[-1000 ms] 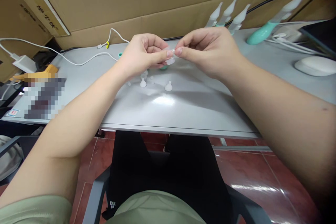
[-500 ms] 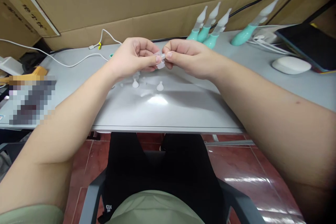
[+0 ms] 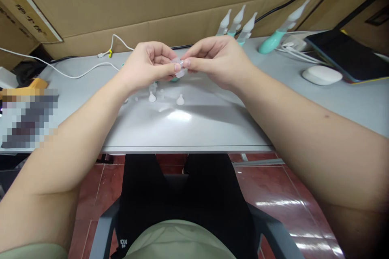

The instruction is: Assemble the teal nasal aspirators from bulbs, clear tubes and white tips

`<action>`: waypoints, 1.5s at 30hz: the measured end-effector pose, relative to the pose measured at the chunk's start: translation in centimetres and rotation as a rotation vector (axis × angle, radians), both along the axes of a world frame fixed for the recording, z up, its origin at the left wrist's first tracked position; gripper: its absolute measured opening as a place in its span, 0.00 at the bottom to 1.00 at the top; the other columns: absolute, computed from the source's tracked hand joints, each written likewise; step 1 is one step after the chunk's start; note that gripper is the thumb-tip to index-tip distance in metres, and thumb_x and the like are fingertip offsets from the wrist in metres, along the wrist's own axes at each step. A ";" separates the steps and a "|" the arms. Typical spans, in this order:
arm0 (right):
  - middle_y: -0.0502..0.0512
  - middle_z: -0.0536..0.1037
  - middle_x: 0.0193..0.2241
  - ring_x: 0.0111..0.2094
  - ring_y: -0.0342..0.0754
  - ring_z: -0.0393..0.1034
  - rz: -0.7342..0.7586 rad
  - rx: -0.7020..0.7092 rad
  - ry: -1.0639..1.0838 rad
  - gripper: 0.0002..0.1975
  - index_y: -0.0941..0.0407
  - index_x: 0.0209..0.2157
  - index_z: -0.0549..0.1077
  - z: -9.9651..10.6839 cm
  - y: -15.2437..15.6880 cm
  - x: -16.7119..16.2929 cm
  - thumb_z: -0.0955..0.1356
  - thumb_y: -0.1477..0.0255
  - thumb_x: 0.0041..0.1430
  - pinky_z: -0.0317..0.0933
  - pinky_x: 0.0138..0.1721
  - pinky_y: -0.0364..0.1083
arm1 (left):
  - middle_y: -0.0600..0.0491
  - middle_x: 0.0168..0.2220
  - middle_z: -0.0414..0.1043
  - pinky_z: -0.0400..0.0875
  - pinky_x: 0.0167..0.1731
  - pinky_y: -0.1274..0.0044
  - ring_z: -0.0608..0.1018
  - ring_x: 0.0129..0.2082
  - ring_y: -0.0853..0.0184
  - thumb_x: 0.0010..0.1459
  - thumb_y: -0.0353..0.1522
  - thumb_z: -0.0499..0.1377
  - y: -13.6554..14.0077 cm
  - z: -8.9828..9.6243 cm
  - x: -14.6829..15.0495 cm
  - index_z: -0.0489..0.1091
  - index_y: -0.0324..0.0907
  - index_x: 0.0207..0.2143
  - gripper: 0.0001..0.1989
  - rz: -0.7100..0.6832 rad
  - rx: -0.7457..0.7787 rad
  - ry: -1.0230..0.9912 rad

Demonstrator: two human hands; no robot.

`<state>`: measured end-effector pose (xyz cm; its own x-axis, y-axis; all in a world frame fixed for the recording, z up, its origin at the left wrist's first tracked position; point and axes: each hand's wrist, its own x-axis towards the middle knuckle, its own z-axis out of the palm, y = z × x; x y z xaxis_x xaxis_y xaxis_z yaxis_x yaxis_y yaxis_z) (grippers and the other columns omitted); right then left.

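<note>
Above the desk, my left hand (image 3: 148, 64) is closed in a pinch on a small translucent plastic part (image 3: 181, 73). The thumb and fingers of my right hand (image 3: 220, 62) pinch the same part at its right upper side. Its exact shape is partly covered by my fingers. Just below the hands, a bit of a teal piece (image 3: 174, 79) shows. Nearer to me on the desk stand two small white funnel-shaped tips (image 3: 152, 97), apart from each other, with several tiny clear pieces near the left one.
Behind my right hand stand three nasal aspirators (image 3: 238, 20) with white tips up. Another teal aspirator (image 3: 273, 41) leans farther right. A white rounded case (image 3: 322, 75), a dark tablet-like slab (image 3: 349, 54) and cables lie at right. A white cable (image 3: 82, 76) crosses the left; cardboard (image 3: 121, 4) walls the back.
The view has shifted slightly, so most things appear farther left. My right hand has turned, its wrist raised, and its fingers have moved over the top of the plastic part. Both hands keep hold.
</note>
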<state>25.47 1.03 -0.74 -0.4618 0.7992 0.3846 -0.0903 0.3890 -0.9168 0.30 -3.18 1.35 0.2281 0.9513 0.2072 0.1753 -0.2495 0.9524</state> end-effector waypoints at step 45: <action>0.55 0.84 0.34 0.35 0.50 0.81 0.192 -0.443 -0.109 0.24 0.54 0.35 0.83 0.0 1.6 0.8 0.96 0.63 0.61 0.77 0.37 0.48 | 0.47 0.39 0.87 0.94 0.60 0.61 0.94 0.45 0.53 0.57 0.32 0.91 0.2 -0.3 -0.3 0.86 0.44 0.41 0.18 0.004 0.099 0.159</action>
